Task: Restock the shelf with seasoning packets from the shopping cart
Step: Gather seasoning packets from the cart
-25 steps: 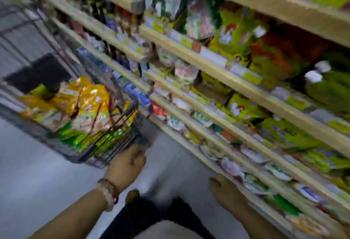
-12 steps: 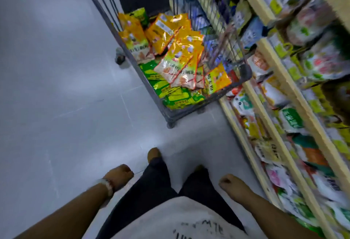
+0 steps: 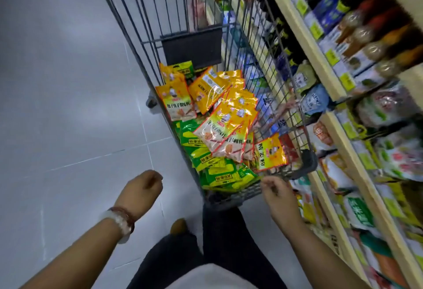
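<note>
The wire shopping cart point(image 3: 229, 196) stands in front of me, close along the shelf point(image 3: 341, 142) on the right. A heap of yellow seasoning packets point(image 3: 226, 124) lies on green packets point(image 3: 219, 172) in its basket. A single yellow packet point(image 3: 270, 151) leans against the near right corner. My left hand point(image 3: 143, 188), with bracelets at the wrist, hangs loosely curled over the floor, left of the cart, holding nothing. My right hand point(image 3: 275, 193) hovers just at the cart's near rim, fingers relaxed and bare, below that leaning packet.
Packets and pouches fill the lower shelf rows point(image 3: 389, 151); bottles point(image 3: 366, 37) stand on the upper row. Grey tiled floor point(image 3: 68, 105) spreads to the left. My legs and a shoe point(image 3: 178, 225) are right behind the cart.
The view swung from the shelves down onto the cart, which now looms closer. Both hands rose toward the cart's near end; the right one has reached its rim.
</note>
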